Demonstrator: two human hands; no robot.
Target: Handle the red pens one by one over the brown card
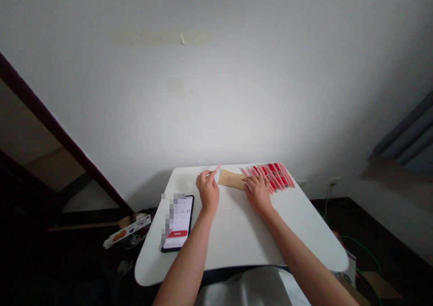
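Observation:
Between the fingers and thumb of my left hand (207, 192) is a thin pink pen (218, 167), its tip pointing up and away from me. My right hand (258, 193) grips the right end of a flat tan paper sleeve (232, 179), fingers over its top. The sleeve lies near the table's far edge, its left end close to my left hand. Just beyond my right hand, several pink and red pens (279, 176) lie slanted side by side in a row. My right fingers partly cover the nearest ones.
A phone (177, 224) with a lit screen lies on the left of the white table (237, 238). The wall (237, 94) rises behind the far edge. Boxes and clutter (130, 231) stand on the floor to the left, with a green cable (361, 243) at right.

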